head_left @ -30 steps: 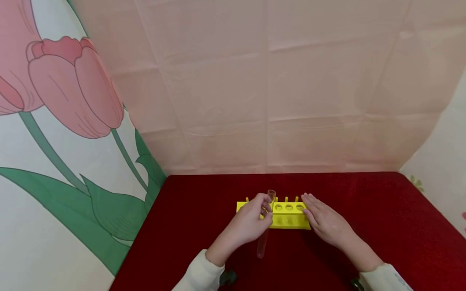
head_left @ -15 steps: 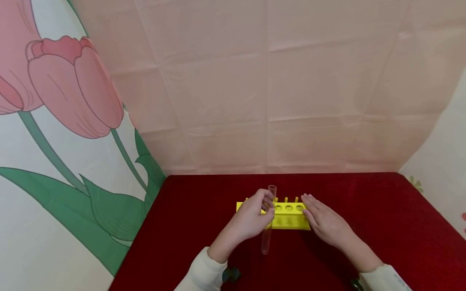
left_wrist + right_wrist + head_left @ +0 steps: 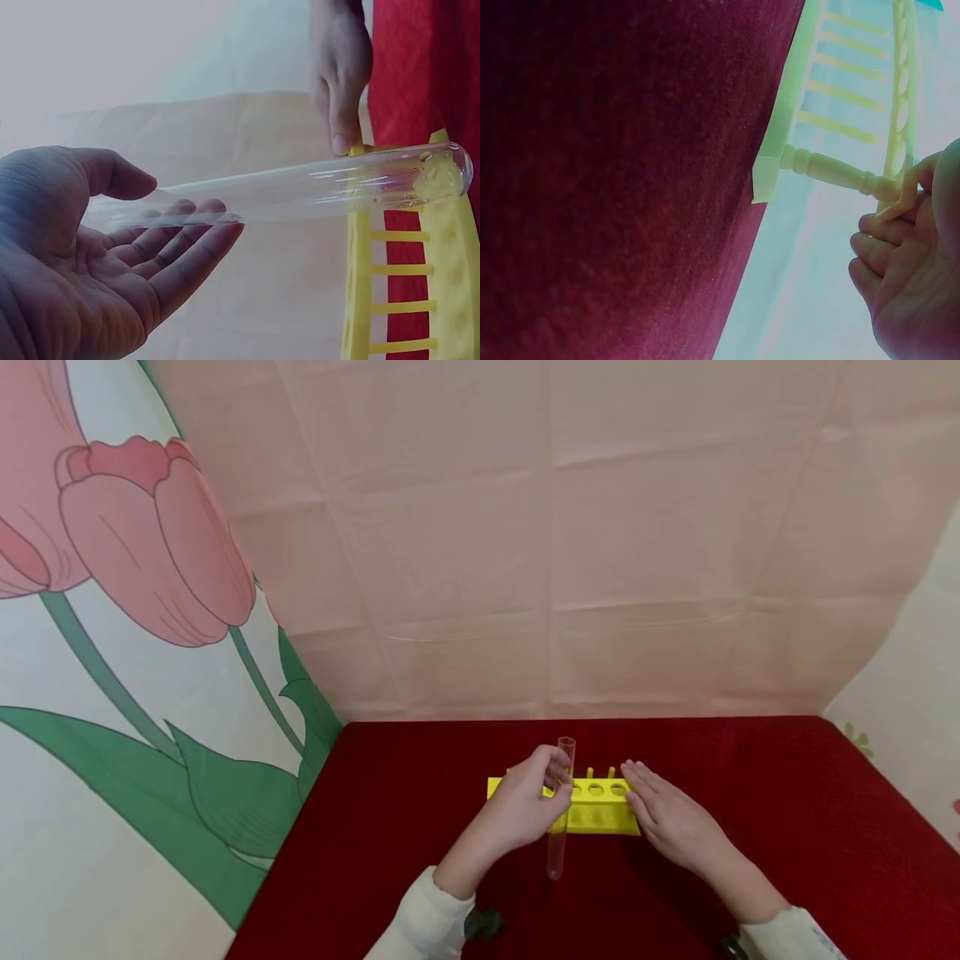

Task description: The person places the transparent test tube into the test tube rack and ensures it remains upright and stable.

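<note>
My left hand (image 3: 517, 810) pinches a clear glass test tube (image 3: 557, 852) between thumb and fingers. The tube stands nearly upright in front of the yellow test tube rack (image 3: 600, 818), its open mouth above my fingers and its rounded bottom below. In the left wrist view, droplets show inside the bottom end of the tube (image 3: 442, 169), which overlaps the rack. My right hand (image 3: 678, 818) is at the rack's right end. From the right wrist view, its thumb and fingers (image 3: 874, 255) pinch the corner of the rack's top rail, beside a turned end post (image 3: 832, 169).
A dark red cloth (image 3: 405, 802) covers the table under the rack. Several pegs (image 3: 590, 772) stick up along the rack's back edge. Behind the table hangs a creased pinkish sheet (image 3: 450, 568). A tulip-print panel (image 3: 150, 543) rises at the left.
My left hand has shifted right and a little farther forward with the test tube, which now stands higher. My right hand and the rack stay in place.
</note>
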`<state>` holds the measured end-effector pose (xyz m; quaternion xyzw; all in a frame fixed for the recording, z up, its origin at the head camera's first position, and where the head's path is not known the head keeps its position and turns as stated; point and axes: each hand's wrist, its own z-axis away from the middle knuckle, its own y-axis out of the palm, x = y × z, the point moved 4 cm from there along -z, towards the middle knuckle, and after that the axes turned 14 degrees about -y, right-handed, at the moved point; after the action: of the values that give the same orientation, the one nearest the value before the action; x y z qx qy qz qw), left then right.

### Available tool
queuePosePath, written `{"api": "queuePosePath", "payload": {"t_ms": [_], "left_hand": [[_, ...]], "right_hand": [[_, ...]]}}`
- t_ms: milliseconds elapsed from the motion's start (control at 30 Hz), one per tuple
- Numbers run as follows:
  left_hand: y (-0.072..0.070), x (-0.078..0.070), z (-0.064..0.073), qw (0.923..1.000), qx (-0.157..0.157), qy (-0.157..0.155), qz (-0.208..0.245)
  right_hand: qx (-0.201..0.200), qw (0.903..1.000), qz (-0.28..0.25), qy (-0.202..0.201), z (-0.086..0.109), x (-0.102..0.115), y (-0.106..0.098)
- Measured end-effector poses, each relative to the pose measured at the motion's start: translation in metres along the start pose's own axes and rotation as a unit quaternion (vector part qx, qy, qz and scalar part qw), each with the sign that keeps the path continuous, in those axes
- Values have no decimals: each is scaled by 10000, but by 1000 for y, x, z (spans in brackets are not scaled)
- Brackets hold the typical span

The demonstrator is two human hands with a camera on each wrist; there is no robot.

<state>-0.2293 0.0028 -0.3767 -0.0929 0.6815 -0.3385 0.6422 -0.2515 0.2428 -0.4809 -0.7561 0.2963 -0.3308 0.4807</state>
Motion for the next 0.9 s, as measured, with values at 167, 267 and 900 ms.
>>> {"api": "queuePosePath", "payload": {"t_ms": [167,267,900], "left_hand": [[1,-3,-2,9999,-11,85,71],[1,-6,-4,9999,-20,143,57],[5,-19,-9,9997,12,188,141]], "right_hand": [[20,10000,-45,27,0,0,0],[52,9999,-64,75,0,-1,0],[35,9999,-125,111,0,-3,1]]}}
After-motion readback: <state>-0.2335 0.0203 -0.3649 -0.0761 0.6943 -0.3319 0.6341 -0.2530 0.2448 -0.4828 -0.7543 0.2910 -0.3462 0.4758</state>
